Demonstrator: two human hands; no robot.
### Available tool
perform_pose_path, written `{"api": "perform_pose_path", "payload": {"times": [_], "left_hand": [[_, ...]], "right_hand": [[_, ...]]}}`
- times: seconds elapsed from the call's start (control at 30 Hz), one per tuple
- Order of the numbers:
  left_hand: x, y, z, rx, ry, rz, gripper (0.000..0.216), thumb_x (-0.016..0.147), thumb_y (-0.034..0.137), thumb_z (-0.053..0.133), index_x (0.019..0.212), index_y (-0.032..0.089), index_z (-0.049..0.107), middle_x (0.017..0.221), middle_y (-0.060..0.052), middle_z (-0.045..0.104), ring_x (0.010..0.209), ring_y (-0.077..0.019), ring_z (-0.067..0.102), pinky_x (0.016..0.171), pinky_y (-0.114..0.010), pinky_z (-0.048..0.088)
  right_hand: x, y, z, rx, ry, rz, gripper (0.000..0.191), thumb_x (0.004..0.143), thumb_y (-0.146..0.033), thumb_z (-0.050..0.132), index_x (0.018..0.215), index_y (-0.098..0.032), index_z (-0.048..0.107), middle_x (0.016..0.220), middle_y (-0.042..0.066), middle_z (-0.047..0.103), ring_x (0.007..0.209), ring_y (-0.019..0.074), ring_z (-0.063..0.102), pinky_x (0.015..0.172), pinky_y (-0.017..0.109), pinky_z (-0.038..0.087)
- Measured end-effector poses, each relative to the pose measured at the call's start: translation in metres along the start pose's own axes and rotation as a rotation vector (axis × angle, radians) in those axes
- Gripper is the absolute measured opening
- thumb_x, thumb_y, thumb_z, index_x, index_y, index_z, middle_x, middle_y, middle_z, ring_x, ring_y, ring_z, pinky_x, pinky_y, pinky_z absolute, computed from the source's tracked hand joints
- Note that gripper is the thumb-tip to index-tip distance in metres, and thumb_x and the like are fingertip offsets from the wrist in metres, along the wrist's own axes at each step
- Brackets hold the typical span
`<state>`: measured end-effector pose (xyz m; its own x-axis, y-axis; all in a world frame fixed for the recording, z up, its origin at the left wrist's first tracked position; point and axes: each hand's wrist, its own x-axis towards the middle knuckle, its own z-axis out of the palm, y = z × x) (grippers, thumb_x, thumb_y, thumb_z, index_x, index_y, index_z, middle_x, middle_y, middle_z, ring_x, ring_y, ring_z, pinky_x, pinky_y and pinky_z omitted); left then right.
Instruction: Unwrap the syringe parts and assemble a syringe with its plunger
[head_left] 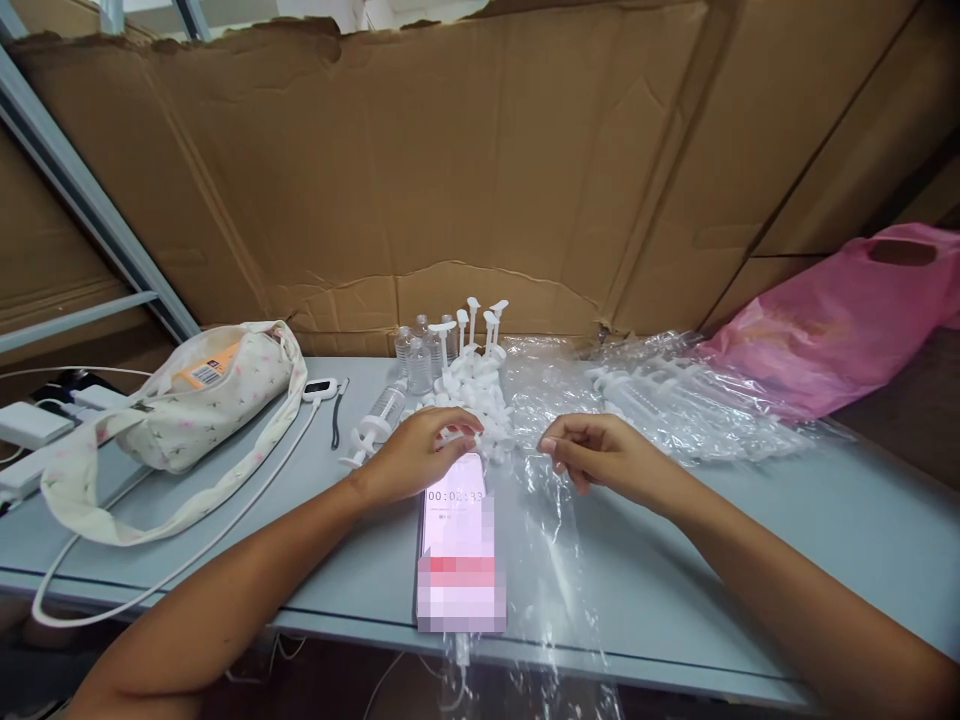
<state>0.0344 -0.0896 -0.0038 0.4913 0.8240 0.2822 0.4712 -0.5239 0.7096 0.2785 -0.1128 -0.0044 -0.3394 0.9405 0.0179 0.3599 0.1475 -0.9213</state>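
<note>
Grip: right hand (pixel 609 458) pinching clear bag (pixel 541 525); left hand (pixel 420 452) on white parts pile (pixel 474 392).

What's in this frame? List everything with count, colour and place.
white pump parts: heap, white, table centre back
clear bottles: several, transparent, behind heap
phone: one, timer screen, table front centre
clear plastic film: several sheets, transparent, centre and right
pink bag: one, pink, far right
cloth bag: one, cream floral, left
white boxes: about three, cabled, far left
table: one, grey
cardboard: brown, behind table
left hand: fingertips at heap, above phone
right hand: fingers curled, over film
</note>
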Motion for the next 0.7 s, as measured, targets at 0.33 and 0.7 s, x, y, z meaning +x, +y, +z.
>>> {"api": "perform_pose_path", "payload": {"times": [0.33,0.7], "left_hand": [[-0.009,0.023,0.019,0.327,-0.161,0.192,0.023,0.092,0.031,0.047,0.08,0.019,0.064,0.079,-0.003,0.068,0.077,-0.018,0.059,0.076,-0.034,0.038],[-0.002,0.026,-0.001,0.391,-0.104,0.237,0.024,0.093,0.033,0.047,0.083,0.021,0.065,0.081,-0.001,0.07,0.076,-0.0169,0.06,0.075,-0.033,0.035]], "right_hand": [[-0.014,-0.007,0.034,-0.12,-0.057,-0.071,0.024,0.088,-0.035,0.052,0.073,-0.018,0.059,0.057,-0.003,0.052,0.046,0.0083,0.048,0.046,0.022,0.033],[-0.016,-0.014,0.008,-0.118,0.115,-0.127,0.027,0.086,-0.041,0.055,0.073,-0.019,0.063,0.059,-0.001,0.056,0.044,0.0085,0.049,0.044,0.023,0.036]]}}
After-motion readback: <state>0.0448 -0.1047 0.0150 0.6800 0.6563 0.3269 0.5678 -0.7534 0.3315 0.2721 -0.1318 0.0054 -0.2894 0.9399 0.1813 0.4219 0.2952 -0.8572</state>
